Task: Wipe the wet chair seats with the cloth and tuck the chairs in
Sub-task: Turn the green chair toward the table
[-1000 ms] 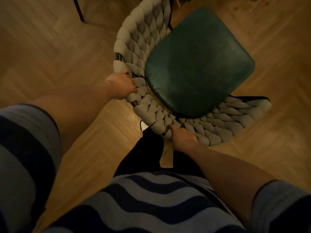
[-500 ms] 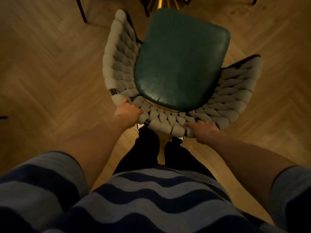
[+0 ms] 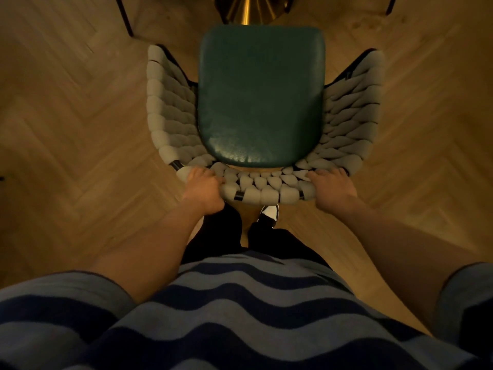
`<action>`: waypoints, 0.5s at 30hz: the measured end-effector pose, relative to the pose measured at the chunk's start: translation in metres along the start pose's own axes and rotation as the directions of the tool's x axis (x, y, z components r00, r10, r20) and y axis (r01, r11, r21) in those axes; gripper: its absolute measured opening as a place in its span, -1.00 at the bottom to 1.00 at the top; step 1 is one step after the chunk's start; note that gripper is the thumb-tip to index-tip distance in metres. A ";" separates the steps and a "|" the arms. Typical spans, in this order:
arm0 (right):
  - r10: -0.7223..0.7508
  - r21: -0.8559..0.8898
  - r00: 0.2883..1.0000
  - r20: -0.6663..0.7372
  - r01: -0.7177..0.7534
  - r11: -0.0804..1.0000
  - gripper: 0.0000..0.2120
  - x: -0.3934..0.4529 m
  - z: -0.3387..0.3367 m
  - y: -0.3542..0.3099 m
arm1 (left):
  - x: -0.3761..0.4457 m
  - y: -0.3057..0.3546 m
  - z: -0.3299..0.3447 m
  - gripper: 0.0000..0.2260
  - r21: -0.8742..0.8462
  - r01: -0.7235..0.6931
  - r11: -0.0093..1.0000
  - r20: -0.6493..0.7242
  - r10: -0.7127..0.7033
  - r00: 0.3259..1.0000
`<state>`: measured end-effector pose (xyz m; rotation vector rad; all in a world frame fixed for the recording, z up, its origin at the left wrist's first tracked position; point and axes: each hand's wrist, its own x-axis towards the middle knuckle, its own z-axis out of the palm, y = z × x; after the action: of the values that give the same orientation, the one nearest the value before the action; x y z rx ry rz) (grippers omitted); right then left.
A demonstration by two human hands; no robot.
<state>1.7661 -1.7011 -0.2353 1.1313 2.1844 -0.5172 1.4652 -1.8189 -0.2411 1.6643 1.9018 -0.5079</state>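
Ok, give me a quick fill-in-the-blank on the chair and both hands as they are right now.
1. Both hands, the left hand and the right hand, grip the woven ____ of the chair.
2. The seat cushion is dark ____.
3. Past the seat's far edge stands a shiny ____-coloured table base.
4. The chair stands on a ____ floor laid in herringbone.

Missing words: backrest; green; gold; wooden

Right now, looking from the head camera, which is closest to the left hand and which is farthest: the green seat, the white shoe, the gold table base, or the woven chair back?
From the left hand:
1. Woven chair back, gripped at its rim.
2. Green seat and white shoe: too close to call; seat ahead, shoe to the right.
3. Gold table base, at the top, beyond the seat.
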 end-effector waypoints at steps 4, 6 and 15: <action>0.481 0.710 0.841 -0.246 -0.181 0.680 -0.37 -0.021 0.000 -0.001 | -0.017 0.003 -0.002 -0.51 -0.684 0.363 0.633 -0.166 -0.620 0.767; 0.737 0.929 0.675 0.037 -0.296 0.224 -0.31 -0.017 0.009 -0.002 | -0.019 0.002 -0.005 -0.44 -0.897 0.430 0.105 0.171 -0.814 0.556; 0.558 0.857 0.672 0.487 -0.491 -0.157 -0.53 0.022 0.041 0.006 | 0.003 0.006 -0.013 -0.67 -0.796 0.364 -0.484 0.596 -0.517 0.614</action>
<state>1.7750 -1.7088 -0.2803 2.5932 0.7784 -1.6634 1.4688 -1.8080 -0.2321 -0.4692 1.9095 0.8324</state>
